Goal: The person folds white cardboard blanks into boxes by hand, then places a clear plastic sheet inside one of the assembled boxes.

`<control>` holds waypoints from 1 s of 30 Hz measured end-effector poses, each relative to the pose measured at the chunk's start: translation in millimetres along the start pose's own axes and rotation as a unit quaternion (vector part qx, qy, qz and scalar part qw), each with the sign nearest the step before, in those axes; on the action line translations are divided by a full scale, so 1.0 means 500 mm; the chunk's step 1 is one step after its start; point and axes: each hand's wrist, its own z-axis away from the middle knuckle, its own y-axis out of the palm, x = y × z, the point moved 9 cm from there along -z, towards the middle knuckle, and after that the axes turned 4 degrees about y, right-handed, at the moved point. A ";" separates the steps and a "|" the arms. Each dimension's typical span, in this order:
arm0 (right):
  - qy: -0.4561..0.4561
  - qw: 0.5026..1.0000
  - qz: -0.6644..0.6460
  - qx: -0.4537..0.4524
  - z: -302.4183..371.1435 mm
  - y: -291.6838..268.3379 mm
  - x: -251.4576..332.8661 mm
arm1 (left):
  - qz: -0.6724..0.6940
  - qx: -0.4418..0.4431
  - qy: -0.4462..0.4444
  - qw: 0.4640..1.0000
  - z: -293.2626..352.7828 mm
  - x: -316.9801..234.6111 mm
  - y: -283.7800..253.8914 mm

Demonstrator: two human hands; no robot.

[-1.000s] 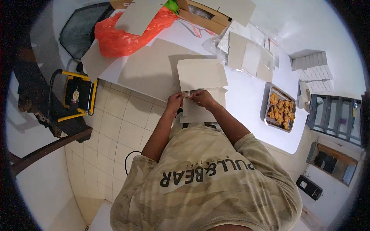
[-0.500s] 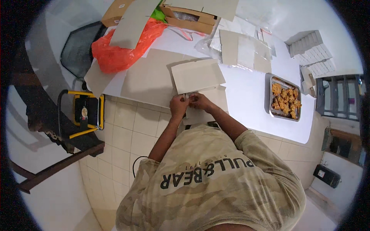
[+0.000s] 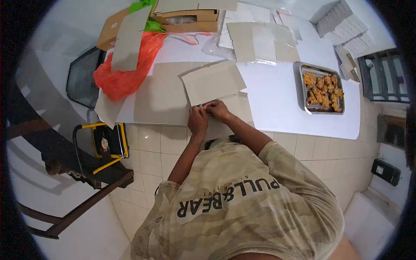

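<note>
A grey-beige cardboard box (image 3: pixel 215 83), partly folded, sits at the table's near edge with its shallow far section standing up and its lid panel (image 3: pixel 237 107) spread toward me. At its near left corner, my left hand (image 3: pixel 198 121) pinches the cardboard, fingers closed. Close beside it, almost touching, my right hand (image 3: pixel 218 111) has its fingers bent and pressed together on the same corner. The fingertips of both hands hide the fold between them.
Flat cardboard sheets (image 3: pixel 161 89) lie under and left of the box. A red plastic bag (image 3: pixel 123 80) rests farther left. Wrapped card sheets (image 3: pixel 264 42) are at the back, white boxes (image 3: pixel 342 24) are stacked back right, and a metal tray (image 3: pixel 324 111) of fried food stands right.
The whole view has shifted, so the table sits a little differently in it. Both hands stay at the box's near left corner, with only slight finger movement.
</note>
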 end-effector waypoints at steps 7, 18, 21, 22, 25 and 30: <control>-0.123 0.974 0.110 -0.153 0.137 -0.091 0.117 | -0.009 -0.025 0.072 0.997 -0.007 -0.009 0.004; -0.247 0.868 0.266 -0.339 0.229 -0.323 0.174 | -0.030 0.062 -0.004 0.998 -0.022 -0.009 0.017; -0.252 0.880 0.327 -0.234 0.222 -0.285 0.193 | -0.012 -0.062 -0.055 0.997 0.008 -0.041 -0.036; -0.253 0.881 0.322 -0.238 0.226 -0.285 0.190 | -0.016 -0.062 -0.050 0.997 0.017 -0.050 -0.037; -0.276 0.830 0.433 -0.218 0.233 -0.245 0.174 | -0.184 -0.250 0.118 0.943 0.056 -0.143 -0.078; -0.304 0.829 0.425 -0.201 0.227 -0.245 0.158 | 0.036 -0.040 0.120 0.991 0.007 -0.241 0.063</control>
